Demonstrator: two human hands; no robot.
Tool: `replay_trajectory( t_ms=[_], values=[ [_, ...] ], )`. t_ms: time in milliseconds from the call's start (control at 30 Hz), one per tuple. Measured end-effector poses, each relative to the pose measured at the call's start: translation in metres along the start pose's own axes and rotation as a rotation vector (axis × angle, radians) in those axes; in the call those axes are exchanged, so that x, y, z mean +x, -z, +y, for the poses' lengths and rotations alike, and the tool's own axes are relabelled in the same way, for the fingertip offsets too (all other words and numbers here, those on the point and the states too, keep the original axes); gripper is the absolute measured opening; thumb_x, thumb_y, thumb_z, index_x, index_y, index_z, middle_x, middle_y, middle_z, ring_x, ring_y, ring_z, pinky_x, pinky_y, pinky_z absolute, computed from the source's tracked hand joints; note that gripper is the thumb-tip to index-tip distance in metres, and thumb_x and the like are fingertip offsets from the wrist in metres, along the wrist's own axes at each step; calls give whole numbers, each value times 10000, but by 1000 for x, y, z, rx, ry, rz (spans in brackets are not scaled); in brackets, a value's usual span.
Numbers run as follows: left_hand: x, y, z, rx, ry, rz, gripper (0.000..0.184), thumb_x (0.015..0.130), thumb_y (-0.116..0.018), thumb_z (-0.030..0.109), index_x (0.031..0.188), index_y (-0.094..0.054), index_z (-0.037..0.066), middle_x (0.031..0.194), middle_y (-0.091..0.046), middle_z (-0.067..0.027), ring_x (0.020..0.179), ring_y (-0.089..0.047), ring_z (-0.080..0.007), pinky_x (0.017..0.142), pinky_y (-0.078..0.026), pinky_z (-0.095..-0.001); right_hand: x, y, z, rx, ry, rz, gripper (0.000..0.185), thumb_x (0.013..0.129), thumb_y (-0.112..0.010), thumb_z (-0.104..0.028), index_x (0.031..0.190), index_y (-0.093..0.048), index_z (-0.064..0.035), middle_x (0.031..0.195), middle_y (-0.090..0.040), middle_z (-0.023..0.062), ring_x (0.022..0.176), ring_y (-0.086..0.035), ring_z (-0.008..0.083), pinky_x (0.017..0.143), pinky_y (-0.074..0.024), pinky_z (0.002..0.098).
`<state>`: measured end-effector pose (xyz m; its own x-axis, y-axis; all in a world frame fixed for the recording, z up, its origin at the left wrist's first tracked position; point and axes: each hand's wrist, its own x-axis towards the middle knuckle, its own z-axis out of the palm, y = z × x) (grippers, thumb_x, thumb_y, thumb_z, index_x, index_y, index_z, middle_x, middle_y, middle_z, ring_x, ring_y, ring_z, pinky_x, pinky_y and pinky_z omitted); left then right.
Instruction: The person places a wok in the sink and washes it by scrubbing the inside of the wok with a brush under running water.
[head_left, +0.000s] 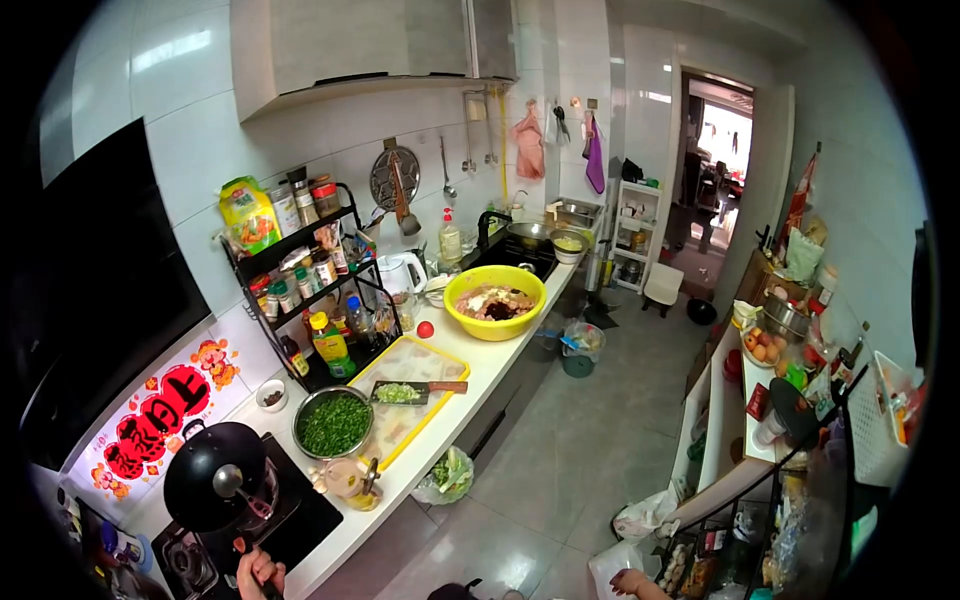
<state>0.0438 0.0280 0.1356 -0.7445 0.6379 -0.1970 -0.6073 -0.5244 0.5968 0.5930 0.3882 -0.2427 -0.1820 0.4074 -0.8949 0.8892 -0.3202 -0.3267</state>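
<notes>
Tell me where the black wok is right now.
In the head view, the black wok is at lower left, over the stove and left of the dark chopped greens; the left hand grips its handle.

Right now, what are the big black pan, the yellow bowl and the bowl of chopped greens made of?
The black pan looks like metal, maybe coated: it's dark, with a soft sheen. The yellow bowl seems plastic, fairly smooth, with bright, even colour all round. The greens bowl is probably polished steel; its rim shines silvery.
</notes>
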Motion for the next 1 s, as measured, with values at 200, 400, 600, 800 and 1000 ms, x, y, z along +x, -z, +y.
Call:
replay_trajectory(
  t_ms=[200,400,600,800,1000],
  values=[
    [9,-84,-40,140,-67,-82,31,808,-447,87,840,-447,85,488,-335,47,346,-310,-76,656,-432,-315,-28,69,-112,-378,247,77,301,793,-569,-300,932,-620,-38,814,-659,87,689,-636,171,650,-502,297],
    [62,-166,-114,228,-83,-234,176,789,-433,72,953,-493,54,470,-328,36,312,-293,-91,612,-429,-316,15,123,-153,-497,445,227,302,772,-561,-340,932,-631,-93,827,-653,107,792,-625,244,703,-484,324],
    [178,-241,-198,183,92,-343,202,767,-431,74,962,-484,61,464,-345,41,298,-304,-91,577,-392,-294,12,218,-146,-213,203,320,240,804,-549,-299,899,-632,-95,841,-616,105,796,-585,234,675,-464,332],
    [294,-314,-285,17,328,-450,185,789,-444,68,966,-496,61,483,-342,50,322,-318,-69,648,-390,-279,13,291,-163,121,45,362,238,818,-532,-286,913,-618,-86,811,-578,100,760,-548,228,654,-443,330],
    [363,-402,-374,35,426,-422,129,800,-459,77,927,-452,56,507,-345,56,340,-316,-59,609,-374,-258,61,382,-189,263,14,349,235,832,-516,-273,927,-605,-77,781,-541,95,723,-512,222,633,-422,329]
  ],
)
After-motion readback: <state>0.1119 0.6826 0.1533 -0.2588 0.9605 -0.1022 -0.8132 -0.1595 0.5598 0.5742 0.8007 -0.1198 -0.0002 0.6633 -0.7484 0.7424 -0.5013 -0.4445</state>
